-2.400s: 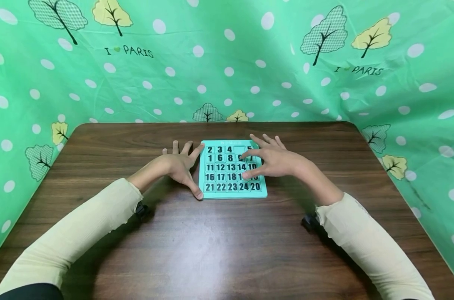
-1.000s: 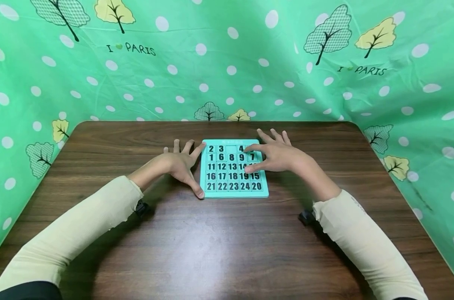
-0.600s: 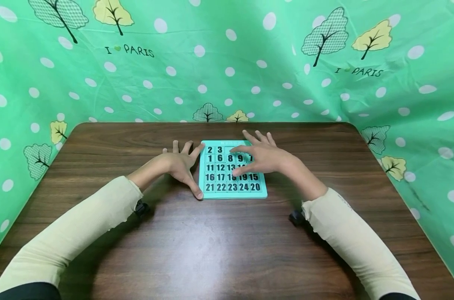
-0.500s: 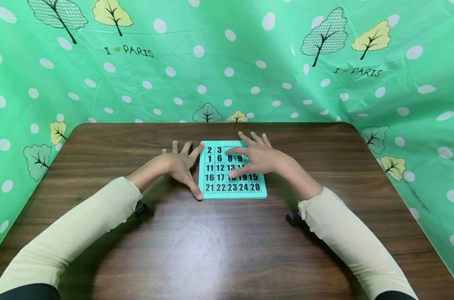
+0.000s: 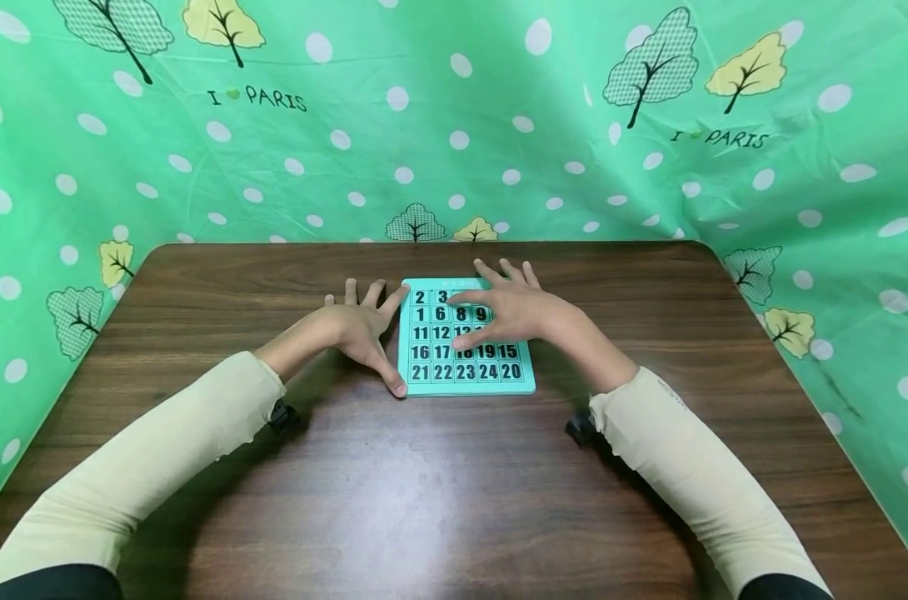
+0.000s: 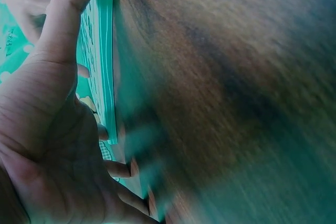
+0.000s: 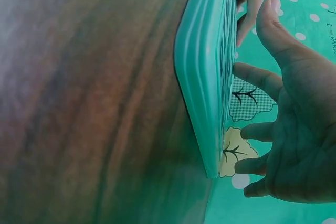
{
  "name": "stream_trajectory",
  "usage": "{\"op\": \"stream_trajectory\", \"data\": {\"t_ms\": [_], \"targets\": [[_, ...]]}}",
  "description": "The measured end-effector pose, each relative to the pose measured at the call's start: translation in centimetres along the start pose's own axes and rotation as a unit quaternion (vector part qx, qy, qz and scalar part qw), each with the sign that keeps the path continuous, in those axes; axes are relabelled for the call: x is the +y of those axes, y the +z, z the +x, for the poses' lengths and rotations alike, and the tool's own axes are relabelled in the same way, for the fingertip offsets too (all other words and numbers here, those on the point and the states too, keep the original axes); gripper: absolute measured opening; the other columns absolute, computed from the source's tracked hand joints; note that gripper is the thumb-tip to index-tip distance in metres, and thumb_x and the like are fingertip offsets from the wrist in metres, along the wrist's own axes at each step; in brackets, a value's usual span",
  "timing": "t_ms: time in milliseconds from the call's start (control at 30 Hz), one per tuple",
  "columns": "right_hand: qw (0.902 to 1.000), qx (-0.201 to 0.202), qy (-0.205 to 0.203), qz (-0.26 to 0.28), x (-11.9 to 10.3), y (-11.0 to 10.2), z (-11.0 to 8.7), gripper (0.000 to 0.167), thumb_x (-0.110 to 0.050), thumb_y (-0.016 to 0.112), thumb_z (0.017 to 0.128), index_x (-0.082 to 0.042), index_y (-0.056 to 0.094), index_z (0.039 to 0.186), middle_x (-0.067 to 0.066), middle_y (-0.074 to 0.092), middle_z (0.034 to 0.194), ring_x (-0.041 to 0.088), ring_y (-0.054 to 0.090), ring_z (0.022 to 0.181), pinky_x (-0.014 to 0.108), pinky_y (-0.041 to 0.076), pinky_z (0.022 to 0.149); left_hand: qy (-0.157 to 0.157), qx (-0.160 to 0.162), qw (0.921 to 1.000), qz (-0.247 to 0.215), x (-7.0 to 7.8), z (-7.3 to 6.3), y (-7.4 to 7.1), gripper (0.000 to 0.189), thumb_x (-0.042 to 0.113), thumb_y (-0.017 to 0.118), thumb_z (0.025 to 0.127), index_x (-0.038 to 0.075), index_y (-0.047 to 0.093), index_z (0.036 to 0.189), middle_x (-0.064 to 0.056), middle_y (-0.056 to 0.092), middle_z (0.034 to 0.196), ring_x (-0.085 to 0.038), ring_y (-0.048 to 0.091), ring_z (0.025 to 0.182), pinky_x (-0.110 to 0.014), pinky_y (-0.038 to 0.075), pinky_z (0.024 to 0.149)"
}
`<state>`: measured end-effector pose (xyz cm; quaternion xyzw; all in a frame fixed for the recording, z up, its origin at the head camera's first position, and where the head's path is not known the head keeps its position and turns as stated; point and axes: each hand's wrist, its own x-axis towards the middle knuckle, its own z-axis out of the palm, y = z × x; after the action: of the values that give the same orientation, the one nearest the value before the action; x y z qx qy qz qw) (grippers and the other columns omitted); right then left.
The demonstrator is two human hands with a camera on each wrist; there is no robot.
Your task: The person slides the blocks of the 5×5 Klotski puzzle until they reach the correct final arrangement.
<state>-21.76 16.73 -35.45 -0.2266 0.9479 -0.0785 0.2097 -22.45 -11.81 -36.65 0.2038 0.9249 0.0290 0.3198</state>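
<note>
A turquoise number slide puzzle [image 5: 465, 388] lies flat at the far middle of the table. My left hand [image 5: 360, 331] spans its left side, thumb at the near left corner and index finger at the far left corner, other fingers spread on the wood. From the right, my right hand [image 5: 525, 312] reaches over the board with its index fingertip on the top row, just right of the 3 tile [image 5: 442, 297]. Its thumb is over the middle rows, and the other fingers stretch past the far edge. The right end of the upper rows is hidden under this hand.
The brown wooden table [image 5: 409, 500] carries the puzzle and both forearms. A green dotted curtain [image 5: 454, 108] printed with trees hangs behind it and down both sides. Dark wrist cameras sit under the cream sleeves [image 5: 177, 425].
The 4 tile has slid one place right along the top row. Since then my right hand has moved left, its index fingertip going from the 4 to beside the 3. The left hand stays put.
</note>
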Motion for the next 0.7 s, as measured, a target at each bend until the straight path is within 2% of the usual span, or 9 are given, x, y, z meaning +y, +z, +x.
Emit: {"op": "stream_trajectory", "data": {"t_ms": [200, 433, 700], "targets": [[0.9998, 0.005, 0.002, -0.019, 0.2, -0.5, -0.5, 0.082, -0.081, 0.072, 0.097, -0.043, 0.054, 0.167, 0.018, 0.0, 0.192, 0.058, -0.007, 0.175, 0.079, -0.011, 0.136, -0.001, -0.002, 1.0, 0.002, 0.1, -0.2, 0.0, 0.174, 0.089, 0.094, 0.063, 0.032, -0.023, 0.18, -0.023, -0.021, 0.188, -0.066, -0.022, 0.167, -0.089, 0.001, 0.131], [0.9996, 0.012, 0.019, -0.019, 1.5, -0.7, -1.3, 0.08, -0.078, 0.075, 0.096, -0.042, 0.058, 0.165, 0.019, 0.002, 0.192, 0.059, -0.006, 0.174, 0.08, -0.01, 0.136, 0.003, -0.002, 1.0, 0.001, 0.3, -0.1, -0.1, 0.174, 0.089, 0.094, 0.064, 0.033, -0.025, 0.179, -0.022, -0.023, 0.188, -0.066, -0.024, 0.166, -0.088, -0.002, 0.131], [0.9994, 0.035, -0.006, 0.0, 0.9, -0.5, -0.8, 0.079, -0.077, 0.076, 0.096, -0.038, 0.061, 0.163, 0.017, 0.0, 0.192, 0.056, -0.002, 0.176, 0.077, -0.007, 0.138, 0.0, -0.004, 1.0, 0.003, 0.1, 0.0, 0.0, 0.174, 0.089, 0.093, 0.064, 0.032, -0.025, 0.179, -0.022, -0.022, 0.188, -0.067, -0.024, 0.166, -0.09, -0.001, 0.13]]}}
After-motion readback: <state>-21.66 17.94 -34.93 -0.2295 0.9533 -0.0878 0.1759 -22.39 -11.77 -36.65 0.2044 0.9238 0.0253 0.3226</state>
